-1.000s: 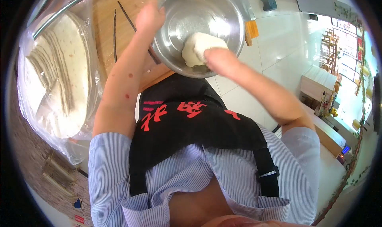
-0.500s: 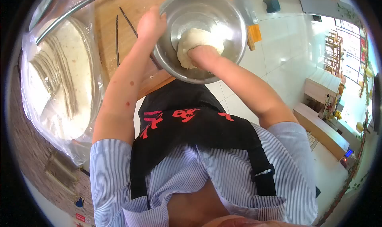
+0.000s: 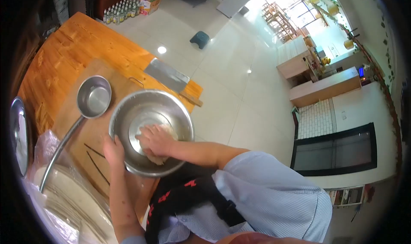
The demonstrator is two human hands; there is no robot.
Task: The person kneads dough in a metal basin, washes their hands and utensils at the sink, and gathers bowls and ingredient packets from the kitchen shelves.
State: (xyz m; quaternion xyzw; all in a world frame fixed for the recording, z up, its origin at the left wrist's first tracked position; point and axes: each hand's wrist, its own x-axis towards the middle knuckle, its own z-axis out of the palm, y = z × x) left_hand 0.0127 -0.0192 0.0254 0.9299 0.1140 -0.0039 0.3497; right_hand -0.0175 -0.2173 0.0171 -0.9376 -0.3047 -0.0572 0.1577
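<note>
A steel mixing bowl (image 3: 184, 115) stands at the near right of the board, with a lump of pale dough (image 3: 172, 132) inside. My left hand (image 3: 114, 151) grips the bowl's left rim, thumb on the edge. Inside the bowl, my right hand (image 3: 157, 140) lies over the dough with its fingers curled across the top and left side, covering much of it. Two thin dark sticks (image 3: 96, 166) lie on the wooden board (image 3: 68, 135) left of my left hand.
A long-handled steel ladle (image 3: 94, 97) rests beyond the bowl, its handle reaching over a plastic bag of stacked flatbreads (image 3: 72, 192). A cleaver (image 3: 167, 76) lies near the table's (image 3: 92, 41) far right edge. A metal tray (image 3: 19, 135) is at far left.
The view has swung, so the bowl sits lower and further left and more room shows. My right fingers have moved from pressing into the dough to lying across it. My left hand stays on the rim.
</note>
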